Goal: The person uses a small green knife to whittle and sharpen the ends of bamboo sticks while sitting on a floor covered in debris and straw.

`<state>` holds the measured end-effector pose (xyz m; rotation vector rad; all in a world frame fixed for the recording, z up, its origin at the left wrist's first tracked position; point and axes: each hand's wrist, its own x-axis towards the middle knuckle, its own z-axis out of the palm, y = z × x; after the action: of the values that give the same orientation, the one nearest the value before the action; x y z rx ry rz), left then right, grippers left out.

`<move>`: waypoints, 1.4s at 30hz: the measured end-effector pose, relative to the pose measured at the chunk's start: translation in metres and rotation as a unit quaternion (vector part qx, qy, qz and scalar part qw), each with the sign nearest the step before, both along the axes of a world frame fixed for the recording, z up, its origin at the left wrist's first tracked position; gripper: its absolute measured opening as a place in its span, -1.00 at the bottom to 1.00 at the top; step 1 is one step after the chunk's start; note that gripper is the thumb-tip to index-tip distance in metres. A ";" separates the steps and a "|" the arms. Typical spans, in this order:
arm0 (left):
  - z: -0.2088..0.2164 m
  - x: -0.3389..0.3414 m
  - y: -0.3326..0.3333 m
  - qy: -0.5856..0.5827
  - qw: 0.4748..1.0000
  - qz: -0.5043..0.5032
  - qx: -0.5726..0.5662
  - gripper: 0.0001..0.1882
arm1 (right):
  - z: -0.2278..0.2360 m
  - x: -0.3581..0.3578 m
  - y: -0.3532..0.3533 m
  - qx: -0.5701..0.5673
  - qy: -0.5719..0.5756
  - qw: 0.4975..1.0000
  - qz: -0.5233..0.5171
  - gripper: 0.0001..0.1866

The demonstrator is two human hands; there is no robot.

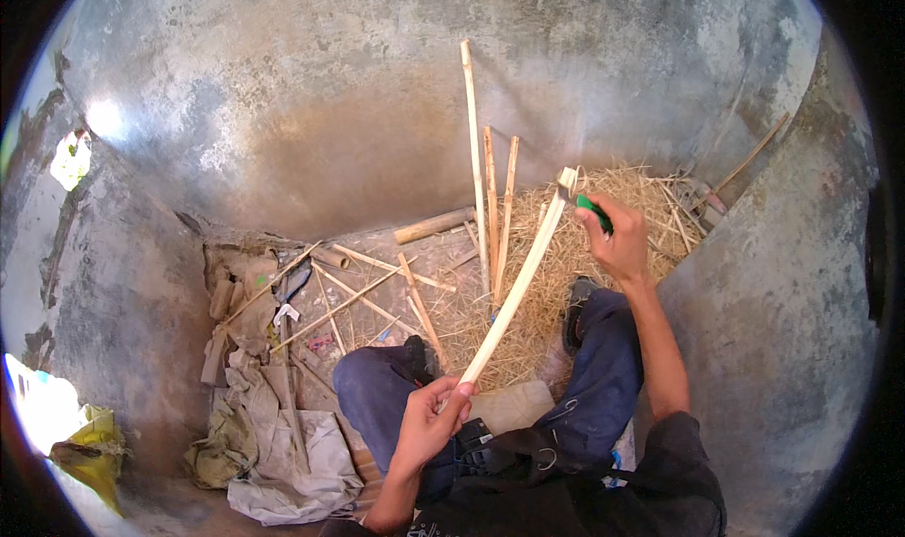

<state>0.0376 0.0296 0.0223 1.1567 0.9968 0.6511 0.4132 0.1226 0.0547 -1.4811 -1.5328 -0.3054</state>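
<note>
Two grips hold well apart: the left hand (436,426) clamps a pale bamboo strip (514,308) low, seemingly steadying it for the green-handled knife (595,214) clasped in the right hand (622,243).

To the left of the left hand (434,426), a crumpled pale grey sack (306,485) lies beside a bunched olive-grey cloth (222,454); much farther left, a yellow bag (102,443) sits by a bright opening (40,407). Beyond the right hand (620,243) rises a mottled grey wall (358,84), and off to that hand's right a thin brown stick (750,163) slants upward.
</note>
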 end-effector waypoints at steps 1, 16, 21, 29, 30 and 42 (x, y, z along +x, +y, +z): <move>-0.001 -0.004 -0.001 0.000 1.000 -0.012 -0.010 -0.72 | 0.003 0.010 0.003 -0.003 -0.008 1.000 -0.007 -0.59; 0.002 0.005 0.017 0.065 0.988 0.085 0.110 -0.76 | -0.026 -0.077 -0.053 -0.052 0.041 0.987 0.150 -0.72; 0.014 0.032 0.017 0.084 0.974 0.080 0.195 -0.77 | -0.023 -0.115 -0.075 -0.066 -0.011 0.976 0.206 -0.70; 0.011 0.035 0.018 0.101 0.957 0.089 0.257 -0.77 | -0.023 -0.116 -0.073 -0.066 -0.025 0.978 0.194 -0.70; 0.014 0.034 0.017 0.111 0.958 0.087 0.249 -0.77 | -0.024 -0.114 -0.070 -0.053 -0.017 0.981 0.188 -0.70; 0.003 0.012 -0.005 0.123 0.967 0.082 0.209 -0.76 | -0.016 -0.062 -0.036 -0.034 -0.039 0.994 0.096 -0.71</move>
<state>0.0492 0.0245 0.0251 1.5650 1.2104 0.8940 0.3517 0.0864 0.0385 -1.3748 -1.7493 -0.2019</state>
